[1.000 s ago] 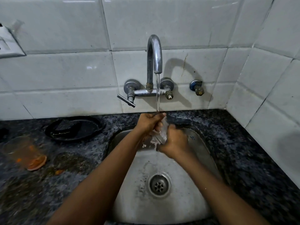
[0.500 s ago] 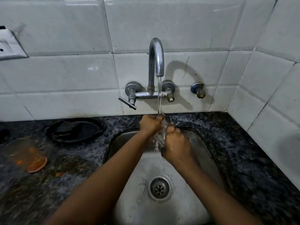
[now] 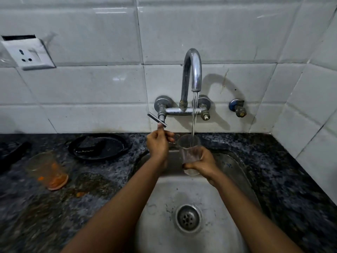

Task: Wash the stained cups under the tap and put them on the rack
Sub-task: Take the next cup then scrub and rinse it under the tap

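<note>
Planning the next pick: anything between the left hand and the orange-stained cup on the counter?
Nothing visible. The left hand is up at the chrome tap lever; the orange-stained clear plastic cup stands well to its left on the dark speckled counter. The black round pan sits behind that path, not across it.

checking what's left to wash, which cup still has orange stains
The cup on the counter, left of the sink, has orange residue. The clear cup in the right hand under the tap looks clean.
</note>
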Demonstrator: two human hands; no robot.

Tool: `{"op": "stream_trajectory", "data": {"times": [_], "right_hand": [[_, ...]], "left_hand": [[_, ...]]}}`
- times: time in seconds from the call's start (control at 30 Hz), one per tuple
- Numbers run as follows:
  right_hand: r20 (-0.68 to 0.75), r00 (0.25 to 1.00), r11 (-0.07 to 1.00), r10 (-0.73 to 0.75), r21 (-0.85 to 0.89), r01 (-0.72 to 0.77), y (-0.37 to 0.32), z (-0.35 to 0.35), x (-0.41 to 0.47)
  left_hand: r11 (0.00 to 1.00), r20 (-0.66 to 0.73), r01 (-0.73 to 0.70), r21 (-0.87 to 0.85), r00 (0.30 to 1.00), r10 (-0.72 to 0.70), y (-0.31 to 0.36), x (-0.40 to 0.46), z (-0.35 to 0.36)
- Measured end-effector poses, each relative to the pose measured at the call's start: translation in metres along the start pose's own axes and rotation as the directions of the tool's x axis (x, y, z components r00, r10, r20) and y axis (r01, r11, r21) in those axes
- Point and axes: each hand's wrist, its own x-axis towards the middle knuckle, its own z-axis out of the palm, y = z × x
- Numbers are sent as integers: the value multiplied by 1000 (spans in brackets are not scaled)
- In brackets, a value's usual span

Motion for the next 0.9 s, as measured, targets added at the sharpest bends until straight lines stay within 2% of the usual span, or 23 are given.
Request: {"op": "stream_trajectory", "data": {"times": [0.1, 0.17, 0.3, 0.37, 0.4, 0.5, 0.6, 0.67, 0.7, 0.73, 0.77, 0.8, 0.83, 0.87, 0.9], "right_hand": [[-32, 999, 998, -1, 60, 3, -2, 3, 4], [-24, 999, 997, -28, 65, 29, -6, 4, 6], [-39, 996, 995, -78, 61, 80, -12, 7, 9], [-52, 995, 994, -84, 62, 87, -12, 8, 10], [-62, 995, 995, -81, 61, 85, -13, 8, 10], [-73, 994, 995, -81, 48, 85, -18, 6, 7], [-68, 992, 992, -107, 56, 111, -23, 4, 0], [-78, 990, 985, -117, 117, 126, -25, 4, -6], [-88, 989, 979, -115, 156, 128, -26, 4, -11], [-97, 989, 972, -109, 198, 127, -26, 5, -17], [-103, 989, 963, -104, 240, 126, -25, 6, -22], [-95, 991, 956, -94, 270, 117, -22, 7, -28], [-72, 994, 953, -85, 286, 102, -20, 9, -34], [-42, 996, 948, -74, 307, 83, -16, 12, -40], [-14, 998, 932, -61, 358, 62, -12, 16, -46]], "left_hand": [[984, -121, 76, 163, 991, -56, -2, 20, -9], [963, -119, 89, 256, 991, -60, 2, 27, -11], [869, -58, -145, 473, 979, 195, 14, 38, -5], [809, -50, -194, 555, 963, 265, 16, 40, -3], [758, -29, -224, 613, 952, 305, 16, 41, -4], [516, 129, -353, 781, 898, 420, 13, 42, -3], [468, 164, -364, 806, 895, 414, 19, 43, -6], [320, 233, -396, 861, 866, 443, 15, 35, -14], [341, 245, -401, 850, 875, 418, 8, 27, -20], [469, 231, -367, 803, 918, 324, -3, 15, -28], [668, 217, -249, 701, 967, 133, -15, 1, -36], [838, 248, -20, 545, 959, -139, -27, -17, -44], [873, 329, 270, 405, 848, -415, -37, -34, -52], [810, 433, 500, 306, 685, -586, -46, -49, -59], [744, 519, 634, 209, 573, -634, -52, -58, -63]]}}
